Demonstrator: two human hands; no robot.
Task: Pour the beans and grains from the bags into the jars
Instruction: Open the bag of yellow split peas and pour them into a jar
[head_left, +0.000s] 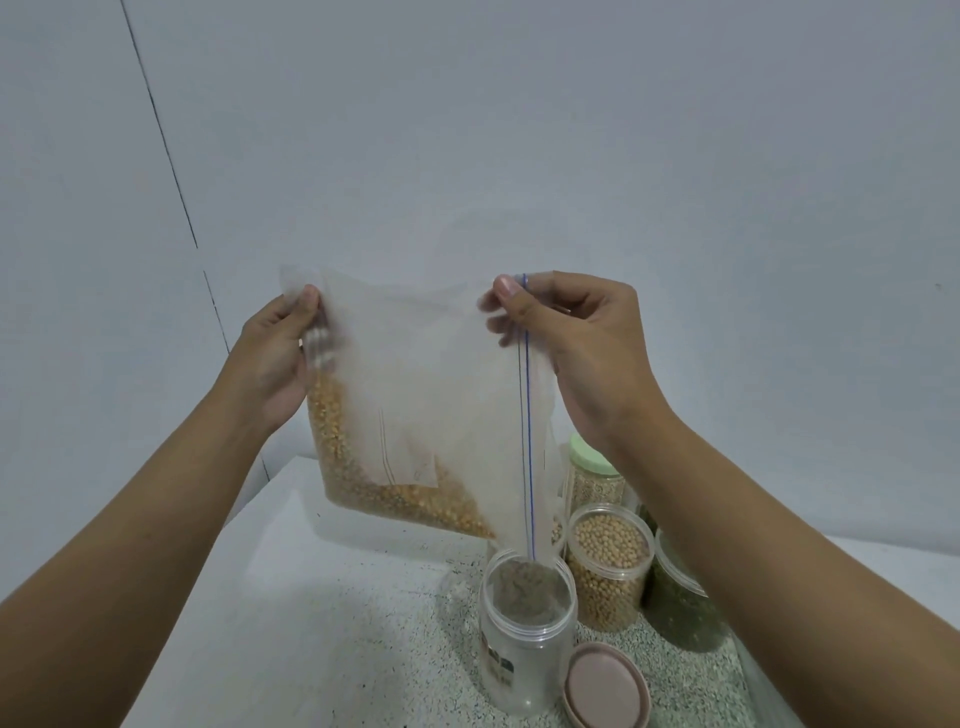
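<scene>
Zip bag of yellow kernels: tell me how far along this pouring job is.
Done: the pale-bean jar, dark-green jar and green-lidded jar behind hold contents. In hand: the left hand and right hand pinch the tilted zip bag, its lower corner at the mouth of the clear jar. Left: the kernels sit in the bag, that jar looks empty, and a pink lid lies beside it.

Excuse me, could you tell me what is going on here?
A person holds a clear zip bag over an open jar, the left hand gripping one corner and the right hand pinching the zip edge. The bag's lowest corner reaches the jar's mouth, yet the yellow grains lie along its lower edge. A pink lid lies beside the jar.
</scene>
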